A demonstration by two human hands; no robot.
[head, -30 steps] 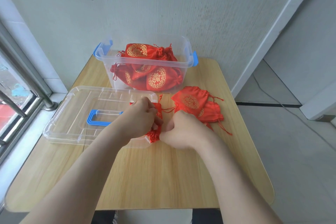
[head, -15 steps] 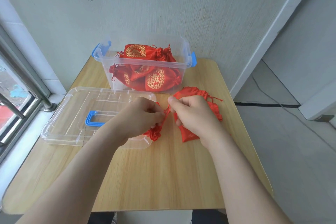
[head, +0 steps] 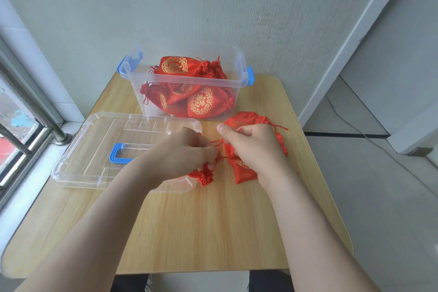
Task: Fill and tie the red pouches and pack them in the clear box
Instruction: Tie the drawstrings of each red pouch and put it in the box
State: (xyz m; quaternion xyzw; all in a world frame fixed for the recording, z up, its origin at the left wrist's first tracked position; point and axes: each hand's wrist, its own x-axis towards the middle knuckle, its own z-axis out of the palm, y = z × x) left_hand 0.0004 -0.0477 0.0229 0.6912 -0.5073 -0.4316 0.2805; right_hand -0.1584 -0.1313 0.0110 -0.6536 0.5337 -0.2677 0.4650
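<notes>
A red pouch [head: 204,176] lies under my left hand [head: 183,153], its gathered neck poking out at the lid's front corner. My left hand pinches that pouch's red drawstring [head: 219,143]. My right hand [head: 251,147] pinches the other end of the string, thumb raised. Under my right hand lie more red pouches [head: 244,172], flat on the wooden table [head: 201,225]. The clear box [head: 151,79] with blue latches stands at the back and holds several tied red pouches [head: 201,103] with gold prints.
The box's clear lid [head: 94,147] with a blue handle lies on the table's left part. A wall stands right behind the box. A window frame and rail [head: 28,121] run along the left. The floor drops away on the right.
My right hand has lifted off the pouch neck and moved up and right, drawing the string out. The left hand stays on the pouch.
</notes>
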